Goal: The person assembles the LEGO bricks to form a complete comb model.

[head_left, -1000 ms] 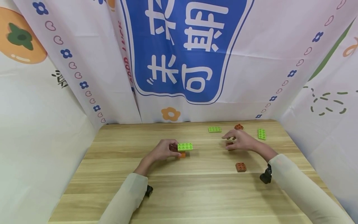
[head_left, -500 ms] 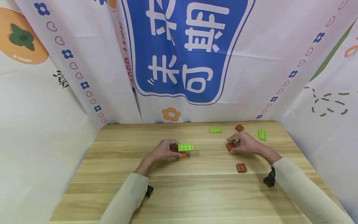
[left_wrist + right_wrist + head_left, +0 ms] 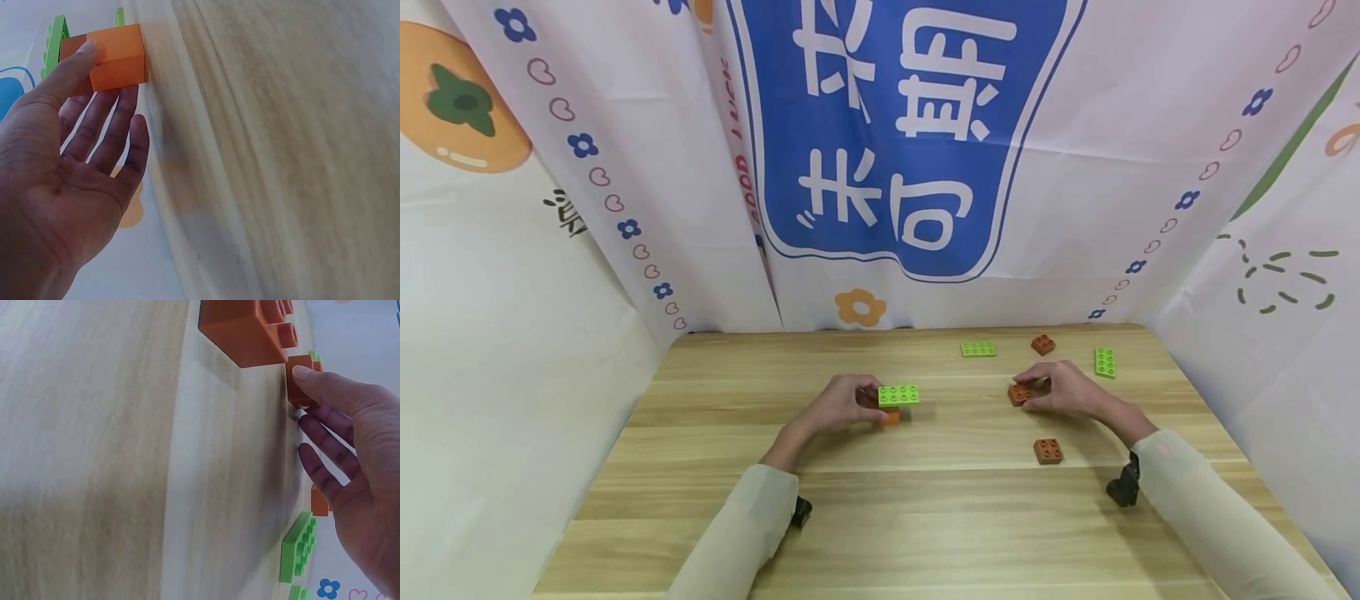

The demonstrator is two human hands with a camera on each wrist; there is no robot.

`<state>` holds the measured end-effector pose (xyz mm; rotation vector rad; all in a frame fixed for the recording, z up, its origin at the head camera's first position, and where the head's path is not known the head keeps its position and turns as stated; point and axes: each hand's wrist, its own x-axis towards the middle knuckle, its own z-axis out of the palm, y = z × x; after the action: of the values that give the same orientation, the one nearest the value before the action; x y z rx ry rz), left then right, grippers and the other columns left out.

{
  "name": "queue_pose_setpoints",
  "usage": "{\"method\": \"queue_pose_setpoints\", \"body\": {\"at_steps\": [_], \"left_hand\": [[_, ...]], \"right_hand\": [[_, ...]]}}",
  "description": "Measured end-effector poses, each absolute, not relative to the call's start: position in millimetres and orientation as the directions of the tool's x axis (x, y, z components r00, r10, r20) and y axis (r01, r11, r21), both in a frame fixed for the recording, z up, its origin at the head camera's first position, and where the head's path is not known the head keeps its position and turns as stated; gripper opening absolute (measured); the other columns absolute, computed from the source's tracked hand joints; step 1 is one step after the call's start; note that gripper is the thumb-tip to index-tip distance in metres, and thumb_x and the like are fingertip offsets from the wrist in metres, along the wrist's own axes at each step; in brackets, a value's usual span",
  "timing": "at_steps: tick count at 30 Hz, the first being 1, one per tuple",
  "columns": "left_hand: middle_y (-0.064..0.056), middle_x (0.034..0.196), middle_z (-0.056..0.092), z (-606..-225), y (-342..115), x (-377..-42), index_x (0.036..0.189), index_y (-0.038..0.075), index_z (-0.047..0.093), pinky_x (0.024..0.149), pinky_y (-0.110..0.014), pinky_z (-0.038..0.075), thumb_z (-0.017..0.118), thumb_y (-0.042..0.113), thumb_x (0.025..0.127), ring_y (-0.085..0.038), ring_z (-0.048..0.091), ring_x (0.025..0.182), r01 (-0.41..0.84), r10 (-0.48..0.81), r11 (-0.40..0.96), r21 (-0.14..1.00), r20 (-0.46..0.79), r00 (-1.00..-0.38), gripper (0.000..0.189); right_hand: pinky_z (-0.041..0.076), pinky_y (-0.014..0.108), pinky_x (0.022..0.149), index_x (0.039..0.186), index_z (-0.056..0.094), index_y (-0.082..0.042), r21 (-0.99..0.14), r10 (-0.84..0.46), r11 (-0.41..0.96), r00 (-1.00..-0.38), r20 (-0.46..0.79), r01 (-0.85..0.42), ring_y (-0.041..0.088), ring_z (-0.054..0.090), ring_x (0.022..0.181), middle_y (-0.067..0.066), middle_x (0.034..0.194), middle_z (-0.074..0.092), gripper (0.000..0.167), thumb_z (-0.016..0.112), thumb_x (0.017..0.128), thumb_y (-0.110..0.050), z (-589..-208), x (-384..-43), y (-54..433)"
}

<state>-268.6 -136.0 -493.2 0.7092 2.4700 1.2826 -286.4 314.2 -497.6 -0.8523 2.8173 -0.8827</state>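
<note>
On the left, my left hand (image 3: 846, 402) grips a small stack of toy bricks by its sides, thumb in front. The stack has an orange brick (image 3: 119, 57) at the bottom, a brown brick (image 3: 75, 45) above it and a flat green eight-stud brick (image 3: 898, 395) on top, jutting out to the right. My right hand (image 3: 1063, 389) pinches a reddish-brown four-stud brick (image 3: 1018, 394) between thumb and fingers. In the right wrist view, the thumb lies on the near face of that brick (image 3: 299, 381), low by the tabletop.
Nearer the body lies another brown brick (image 3: 1048, 451). Behind the right hand are a further brown brick (image 3: 1042, 344), a flat green brick (image 3: 978, 349) and a second green one (image 3: 1105, 362). A printed cloth (image 3: 1075, 250) hangs along the back edge of the wooden table (image 3: 880, 533).
My right hand has come down and slightly to the right, its thumb and fingers closing round the brown brick. The left hand keeps its grip on the stack, almost still.
</note>
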Motion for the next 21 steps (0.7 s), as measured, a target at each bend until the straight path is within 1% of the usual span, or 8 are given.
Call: {"method": "queue_pose_setpoints", "body": {"at_steps": [4,11,14,21], "left_hand": [[-0.001,0.103,0.075,-493.5,-136.0,-268.8,0.107,0.01,0.074,0.084,-0.033,0.06,0.088,0.013,0.088,-0.015,0.069,0.091,0.3,0.537,0.48,0.824,-0.005,-0.844,0.023],[-0.001,0.102,0.075,-494.9,-136.1,-269.1,0.106,0.01,0.074,0.083,-0.032,0.059,0.088,0.013,0.088,-0.014,0.069,0.09,0.296,0.53,0.488,0.821,-0.009,-0.848,0.023],[-0.001,0.102,0.075,-495.1,-136.2,-269.1,0.106,0.01,0.074,0.084,-0.032,0.059,0.088,0.013,0.089,-0.014,0.068,0.091,0.294,0.53,0.491,0.82,-0.013,-0.848,0.023],[-0.001,0.103,0.075,-495.6,-136.0,-268.9,0.107,0.009,0.074,0.083,-0.032,0.059,0.088,0.013,0.089,-0.014,0.069,0.091,0.296,0.533,0.488,0.821,-0.011,-0.846,0.024]], "right_hand": [[0.061,0.047,0.09,0.121,0.078,-0.005,-0.535,-0.525,0.685,-0.844,0.107,-0.494,0.029,0.074,0.106,0.012,0.119,0.078,0.04,0.091,0.084,-0.013,-499.0,-287.4,314.8],[0.06,0.039,0.087,0.117,0.08,-0.008,-0.523,-0.524,0.69,-0.844,0.115,-0.5,0.023,0.074,0.101,0.006,0.113,0.079,0.035,0.091,0.084,-0.015,-497.9,-285.9,312.8],[0.06,0.038,0.086,0.117,0.08,-0.008,-0.524,-0.525,0.687,-0.842,0.119,-0.503,0.023,0.074,0.1,0.006,0.113,0.079,0.035,0.091,0.084,-0.015,-497.5,-284.8,312.3],[0.062,0.042,0.084,0.115,0.081,-0.007,-0.523,-0.52,0.686,-0.844,0.133,-0.505,0.023,0.074,0.098,0.008,0.112,0.079,0.032,0.09,0.085,-0.014,-493.6,-283.5,307.2]]}}
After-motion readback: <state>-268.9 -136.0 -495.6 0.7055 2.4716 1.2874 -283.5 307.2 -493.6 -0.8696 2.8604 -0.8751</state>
